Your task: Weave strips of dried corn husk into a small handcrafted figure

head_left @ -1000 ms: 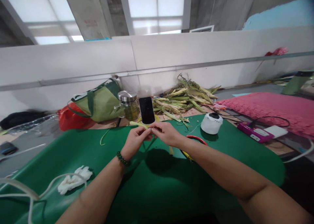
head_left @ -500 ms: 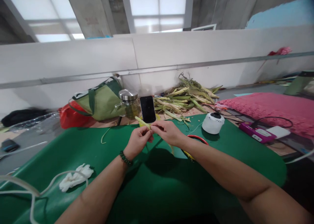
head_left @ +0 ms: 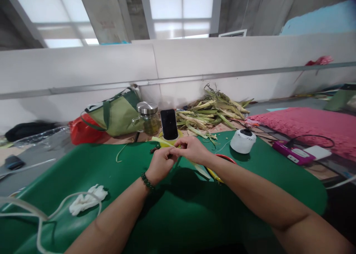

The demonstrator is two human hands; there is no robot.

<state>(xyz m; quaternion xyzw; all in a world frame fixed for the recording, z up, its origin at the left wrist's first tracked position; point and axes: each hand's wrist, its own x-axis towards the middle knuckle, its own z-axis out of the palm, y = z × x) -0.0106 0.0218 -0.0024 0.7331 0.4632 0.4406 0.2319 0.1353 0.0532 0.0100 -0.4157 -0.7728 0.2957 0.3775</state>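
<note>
My left hand (head_left: 160, 162), with a dark bead bracelet at the wrist, and my right hand (head_left: 191, 150) meet above the green mat (head_left: 91, 165). Both pinch a pale green-yellow leaf strip (head_left: 162, 141). One end of the strip sticks out to the left past my fingers; another part hangs down to the right below my right hand. A black phone (head_left: 169, 124) stands upright just beyond my hands.
A pile of dried leaves (head_left: 211, 112) lies at the back. Near it are a glass jar with a metal lid (head_left: 147, 117), a green bag (head_left: 115, 113), a white thread spool (head_left: 242, 140), a red-rimmed object (head_left: 224, 157), a white cloth (head_left: 86, 203) and a pink mat (head_left: 303, 124).
My hands have stayed together and turned the strip; its free end now points out flatter to the left, and a length hangs lower on the right.
</note>
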